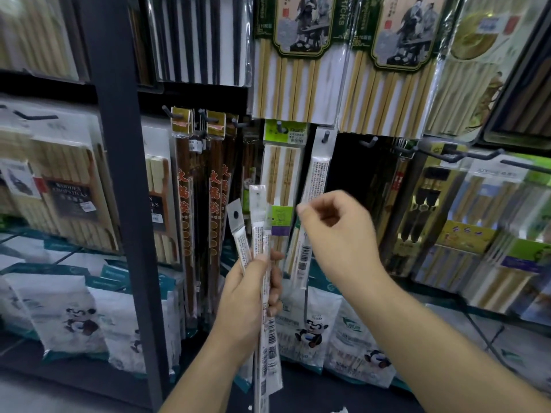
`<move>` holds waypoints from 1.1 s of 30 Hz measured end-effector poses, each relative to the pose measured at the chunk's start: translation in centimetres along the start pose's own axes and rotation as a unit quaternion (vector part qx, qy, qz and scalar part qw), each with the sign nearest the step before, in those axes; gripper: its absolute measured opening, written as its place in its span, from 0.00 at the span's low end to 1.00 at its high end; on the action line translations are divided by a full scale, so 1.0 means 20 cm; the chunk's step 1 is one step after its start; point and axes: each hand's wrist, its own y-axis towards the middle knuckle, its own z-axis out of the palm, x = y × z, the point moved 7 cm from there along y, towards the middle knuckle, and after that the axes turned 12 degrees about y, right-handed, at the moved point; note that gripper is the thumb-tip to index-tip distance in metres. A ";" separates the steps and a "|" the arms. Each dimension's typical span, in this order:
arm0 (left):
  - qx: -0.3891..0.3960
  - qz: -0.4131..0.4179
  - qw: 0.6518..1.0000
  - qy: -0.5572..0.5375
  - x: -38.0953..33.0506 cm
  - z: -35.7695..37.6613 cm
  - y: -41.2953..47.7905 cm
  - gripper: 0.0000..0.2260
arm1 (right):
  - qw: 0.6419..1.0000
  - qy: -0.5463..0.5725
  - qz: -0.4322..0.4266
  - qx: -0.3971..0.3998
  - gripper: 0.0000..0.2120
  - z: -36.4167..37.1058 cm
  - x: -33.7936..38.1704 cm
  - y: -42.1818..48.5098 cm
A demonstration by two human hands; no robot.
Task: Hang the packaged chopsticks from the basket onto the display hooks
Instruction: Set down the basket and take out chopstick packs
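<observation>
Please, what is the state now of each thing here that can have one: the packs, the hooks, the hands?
Slim white-and-clear chopstick packs: upright, gripped by the left hand.
Slim white chopstick pack: hanging on its black metal hook.
Right hand: fingers curled beside the hanging pack; contact unclear.
Black metal hook further right: nothing visibly hanging.

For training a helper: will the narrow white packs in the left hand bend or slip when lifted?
Probably stiff: the narrow white packs stand upright above the left hand without drooping. Their glossy film looks slippery, so they may slide. The thin top tabs likely flex.
</observation>
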 end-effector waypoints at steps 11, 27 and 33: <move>0.021 0.043 0.999 -0.026 -0.08 0.03 -0.03 0.12 | 0.974 0.074 0.143 0.159 0.06 0.13 -0.10 -0.06; -0.023 0.005 0.999 -0.038 -0.03 0.01 -0.01 0.17 | 0.988 0.136 -0.004 -0.074 0.05 -0.09 0.20 0.21; -0.011 0.009 0.999 -0.037 -0.02 0.02 -0.01 0.18 | 0.985 0.151 0.027 -0.085 0.11 -0.08 0.18 0.23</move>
